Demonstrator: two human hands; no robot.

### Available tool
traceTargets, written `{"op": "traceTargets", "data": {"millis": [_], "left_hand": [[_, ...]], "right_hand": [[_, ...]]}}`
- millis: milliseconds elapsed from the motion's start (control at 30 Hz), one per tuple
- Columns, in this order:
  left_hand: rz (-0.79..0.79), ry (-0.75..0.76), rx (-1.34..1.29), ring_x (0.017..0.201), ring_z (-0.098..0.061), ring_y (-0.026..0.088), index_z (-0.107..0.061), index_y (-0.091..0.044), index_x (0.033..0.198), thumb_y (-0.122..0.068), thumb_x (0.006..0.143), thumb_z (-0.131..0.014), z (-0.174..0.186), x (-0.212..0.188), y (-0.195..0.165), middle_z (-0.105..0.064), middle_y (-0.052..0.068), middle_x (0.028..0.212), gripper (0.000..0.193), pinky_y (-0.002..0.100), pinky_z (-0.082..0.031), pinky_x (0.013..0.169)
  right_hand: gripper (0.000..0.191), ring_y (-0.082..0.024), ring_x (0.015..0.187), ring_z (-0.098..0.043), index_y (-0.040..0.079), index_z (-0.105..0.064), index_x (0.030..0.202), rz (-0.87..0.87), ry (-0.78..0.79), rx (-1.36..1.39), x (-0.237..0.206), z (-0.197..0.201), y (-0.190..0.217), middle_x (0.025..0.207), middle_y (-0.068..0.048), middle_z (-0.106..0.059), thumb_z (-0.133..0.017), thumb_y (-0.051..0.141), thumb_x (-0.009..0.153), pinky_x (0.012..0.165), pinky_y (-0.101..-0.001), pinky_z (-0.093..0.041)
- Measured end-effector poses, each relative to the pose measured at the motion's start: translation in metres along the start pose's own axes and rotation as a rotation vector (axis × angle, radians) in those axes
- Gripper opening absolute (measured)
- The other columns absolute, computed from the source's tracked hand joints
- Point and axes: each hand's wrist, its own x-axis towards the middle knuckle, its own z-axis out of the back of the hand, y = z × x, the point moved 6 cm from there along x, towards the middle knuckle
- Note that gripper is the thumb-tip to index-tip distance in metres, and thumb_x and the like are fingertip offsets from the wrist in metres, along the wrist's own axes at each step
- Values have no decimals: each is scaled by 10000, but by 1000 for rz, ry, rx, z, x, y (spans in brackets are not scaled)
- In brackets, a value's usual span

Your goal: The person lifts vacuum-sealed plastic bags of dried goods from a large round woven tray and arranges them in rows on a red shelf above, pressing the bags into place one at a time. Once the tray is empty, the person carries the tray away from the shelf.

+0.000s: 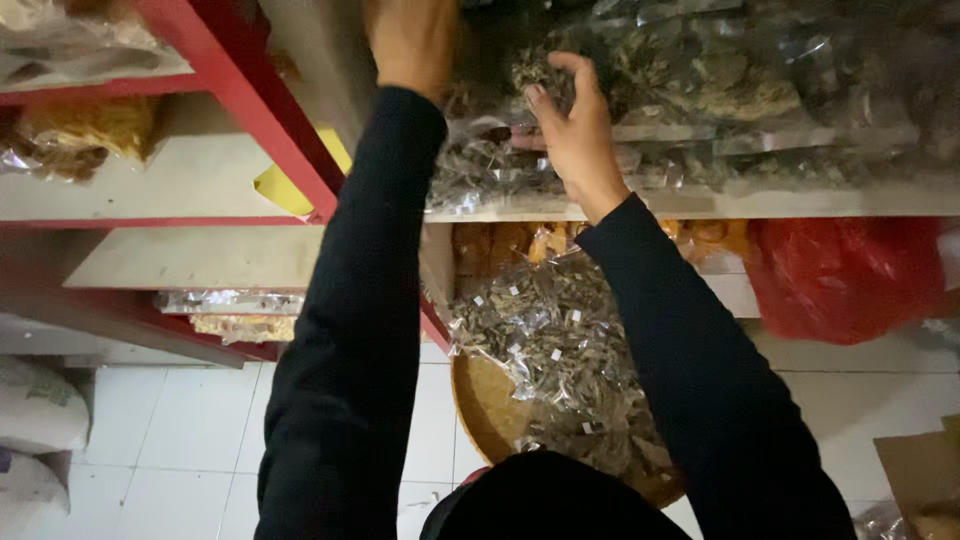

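Observation:
Both arms in black sleeves reach up to a shelf [700,203] stacked with clear plastic bags of dried grey-green herbs [700,80]. My right hand [575,130] grips the edge of one such bag [535,70] at the front of the stack. Higher up, my left hand [412,40] rests against the bags at the top edge of the view; its fingers are cut off, so what it holds is hidden. Below my arms, a round woven tray [480,400] is piled with more small bags of dried leaves [560,340].
Red metal shelf frames [250,110] stand at left, holding bags of yellow snacks [90,130]. A red plastic bag [850,275] sits on a lower shelf at right. White sacks [35,405] lie on the tiled floor, and a cardboard box [920,475] is at bottom right.

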Motion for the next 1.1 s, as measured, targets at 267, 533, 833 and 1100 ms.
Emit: {"op": "traceTargets", "data": {"millis": [267,533,833,1100], "left_hand": [[34,629,-243,987,-659,514,-542,-11,1356,-576,863,-719,56,-35,-36,-530,410,1258,771,569,-552,809],[-270,603,-497,1363,-499,478,-344,-82,1594,-464,641,-1015,42,-32,-12,-481,289,1517,1227,513,-449,1082],[-196,717,-373,1165,-639,451,-504,-41,1451,-279,829,-890,46,-38,1,-648,287,1282,769,520,-524,944],[-218,413,-371,1139,-589,467,-483,-7,1487,-249,837,-846,127,-61,-39,-604,319,1366,782,534,-516,905]], "right_hand": [[428,-340,1154,-631,96,-603,1432,507,-103,-998,11,40,5,1291,-192,-650,-732,307,1084,983,-473,-541],[367,-370,1175,-633,144,-588,1489,486,-22,-1010,34,27,-22,1392,-163,-591,-636,298,1160,1010,-483,-568],[406,-356,1272,-611,71,-510,1465,657,-227,-1028,-58,59,24,1438,-180,-540,-721,226,1154,1046,-487,-559],[343,-396,1232,-586,9,-548,1383,219,-327,-927,-211,155,-104,1333,-215,-594,-653,146,1087,1052,-486,-502]]}}
